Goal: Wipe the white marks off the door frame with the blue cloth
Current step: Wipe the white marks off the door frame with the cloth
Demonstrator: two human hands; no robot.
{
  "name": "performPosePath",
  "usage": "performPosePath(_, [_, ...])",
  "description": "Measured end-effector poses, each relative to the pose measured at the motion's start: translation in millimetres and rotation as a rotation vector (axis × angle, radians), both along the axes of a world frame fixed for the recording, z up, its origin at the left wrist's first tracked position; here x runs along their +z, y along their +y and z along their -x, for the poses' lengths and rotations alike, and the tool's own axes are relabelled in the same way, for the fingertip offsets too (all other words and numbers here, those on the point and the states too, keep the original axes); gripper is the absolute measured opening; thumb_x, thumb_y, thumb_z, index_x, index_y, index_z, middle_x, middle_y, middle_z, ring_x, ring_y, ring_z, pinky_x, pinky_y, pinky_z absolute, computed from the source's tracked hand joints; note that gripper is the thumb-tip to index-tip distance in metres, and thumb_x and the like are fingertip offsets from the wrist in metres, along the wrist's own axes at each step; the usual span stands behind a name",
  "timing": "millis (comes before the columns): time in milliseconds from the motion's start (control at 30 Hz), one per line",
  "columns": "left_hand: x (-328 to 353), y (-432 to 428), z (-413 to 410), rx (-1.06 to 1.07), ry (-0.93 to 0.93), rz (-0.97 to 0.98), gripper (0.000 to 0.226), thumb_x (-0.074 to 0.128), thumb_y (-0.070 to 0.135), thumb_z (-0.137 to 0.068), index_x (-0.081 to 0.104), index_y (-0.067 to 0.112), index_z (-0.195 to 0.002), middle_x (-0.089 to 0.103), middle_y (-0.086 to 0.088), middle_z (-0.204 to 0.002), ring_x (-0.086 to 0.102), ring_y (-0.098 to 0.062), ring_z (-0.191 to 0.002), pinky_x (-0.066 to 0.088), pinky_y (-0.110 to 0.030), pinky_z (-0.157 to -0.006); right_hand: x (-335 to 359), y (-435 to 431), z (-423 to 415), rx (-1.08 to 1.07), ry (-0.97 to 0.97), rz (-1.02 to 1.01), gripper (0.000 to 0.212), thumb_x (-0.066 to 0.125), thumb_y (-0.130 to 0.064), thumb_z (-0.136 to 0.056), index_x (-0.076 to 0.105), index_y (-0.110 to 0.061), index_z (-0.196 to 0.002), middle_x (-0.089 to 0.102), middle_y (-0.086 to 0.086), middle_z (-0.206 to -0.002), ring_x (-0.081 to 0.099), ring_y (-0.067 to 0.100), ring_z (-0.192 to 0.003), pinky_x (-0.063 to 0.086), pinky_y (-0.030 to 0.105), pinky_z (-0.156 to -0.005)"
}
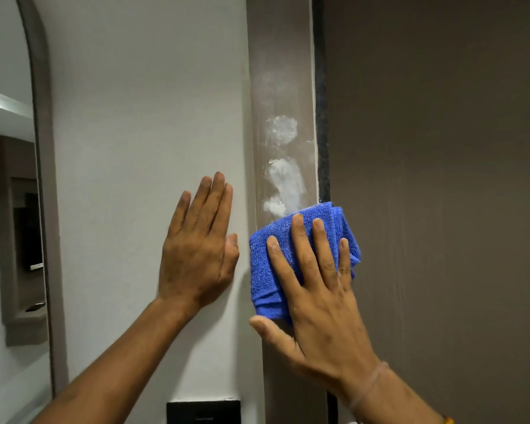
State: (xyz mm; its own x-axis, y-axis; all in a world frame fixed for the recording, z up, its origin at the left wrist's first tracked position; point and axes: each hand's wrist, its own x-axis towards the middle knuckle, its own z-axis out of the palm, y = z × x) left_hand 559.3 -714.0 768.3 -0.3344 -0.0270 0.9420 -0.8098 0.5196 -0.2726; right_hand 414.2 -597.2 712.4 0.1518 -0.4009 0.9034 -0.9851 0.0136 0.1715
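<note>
A brown door frame runs up the middle of the view. White marks smear it in patches, from a faint haze higher up to thick blotches just above the cloth. A folded blue cloth lies flat against the frame below the marks. My right hand presses on the cloth with fingers spread, covering most of it. Flat on the white wall, left of the frame, rests my left hand, fingers straight and holding nothing.
The brown door fills the right side, with a dark gap between it and the frame. An arched mirror with a brown rim stands at the far left. A black switch plate sits low on the wall.
</note>
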Motion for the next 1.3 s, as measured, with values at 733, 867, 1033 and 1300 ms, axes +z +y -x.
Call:
performPosePath(733, [-2, -2, 0, -0.01, -0.001, 0.031, 0.064, 0.034, 0.03, -0.088, 0.02, 0.003, -0.145, 0.022, -0.016, -0.154, 0.018, -0.027, -0.143, 0.02, -0.045, -0.117, 17, -32, -25, -0.266, -0.139, 0.281, 0.055, 0.024, -0.047, -0.095, 0.032, -0.019, -0.143, 0.032, 0.019, -0.15, 0.019, 0.042, -0.14, 0.021, 0.059, -0.112])
performPosePath(867, [-2, -2, 0, -0.012, -0.005, 0.031, 0.063, 0.033, 0.03, -0.089, 0.02, 0.003, -0.145, 0.022, -0.016, -0.154, 0.017, -0.027, -0.144, 0.019, -0.044, -0.117, 44, -31, -27, -0.269, -0.131, 0.269, 0.056, 0.026, -0.047, -0.095, 0.031, -0.019, -0.143, 0.032, 0.019, -0.151, 0.023, 0.044, -0.139, 0.023, 0.06, -0.111])
performPosePath(1033, [-2, -1, 1, -0.007, -0.003, 0.031, 0.061, 0.031, 0.029, -0.091, 0.022, 0.002, -0.145, 0.022, -0.017, -0.153, 0.019, -0.028, -0.143, 0.019, -0.045, -0.117, 76, -34, -28, -0.233, -0.161, 0.282, 0.056, 0.029, -0.046, -0.095, 0.027, -0.02, -0.145, 0.028, 0.018, -0.153, 0.019, 0.043, -0.141, 0.021, 0.061, -0.111])
performPosePath(1300, [-4, -1, 1, -0.007, -0.003, 0.022, 0.061, 0.031, 0.028, -0.09, 0.023, 0.002, -0.144, 0.023, -0.017, -0.153, 0.02, -0.028, -0.143, 0.02, -0.045, -0.117, 79, -38, -26, -0.236, -0.164, 0.308, 0.056, 0.029, -0.047, -0.095, 0.026, -0.021, -0.145, 0.028, 0.016, -0.154, 0.018, 0.041, -0.142, 0.02, 0.059, -0.114])
